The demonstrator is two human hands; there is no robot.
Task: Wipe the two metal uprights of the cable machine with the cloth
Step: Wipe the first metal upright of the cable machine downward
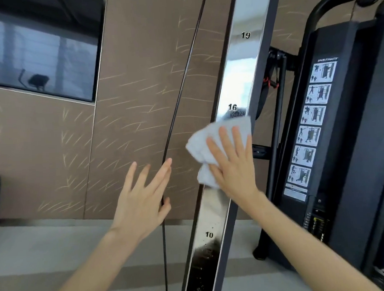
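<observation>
White crumpled cloth (205, 145) sits on the chrome upright (241, 71), just below the stamped 16 and well above the 10. The right hand (232, 167) lies flat on the cloth, fingers straight, pressing it to the metal. The left hand (142, 192) is raised to the left, fingers spread, holding nothing. It is at the thin black cable (176, 115); contact unclear. Black machine housing (350, 137) with an instruction sticker strip (308, 126) stands at right. Brown patterned wall panel (138, 70) behind.
</observation>
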